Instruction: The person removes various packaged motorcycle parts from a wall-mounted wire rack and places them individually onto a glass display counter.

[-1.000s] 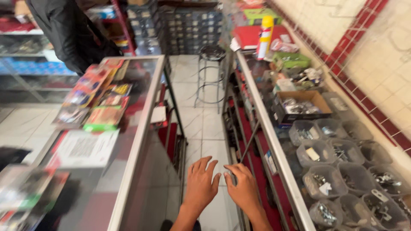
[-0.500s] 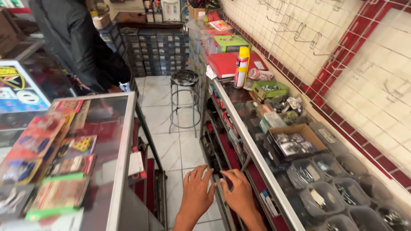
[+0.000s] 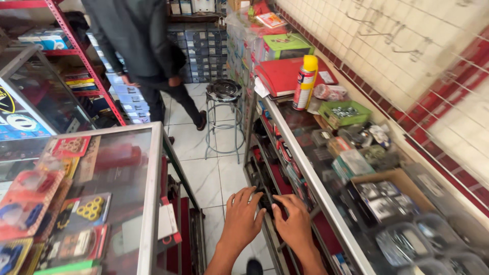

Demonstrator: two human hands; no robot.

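Both hands, left (image 3: 240, 220) and right (image 3: 294, 224), reach into the glass counter's (image 3: 305, 173) red shelves.

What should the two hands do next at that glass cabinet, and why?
Probably close the fingers on the dark item between them and draw it out. Both the left hand and the right hand are spread open at the front edge of the display case, grasping nothing yet.
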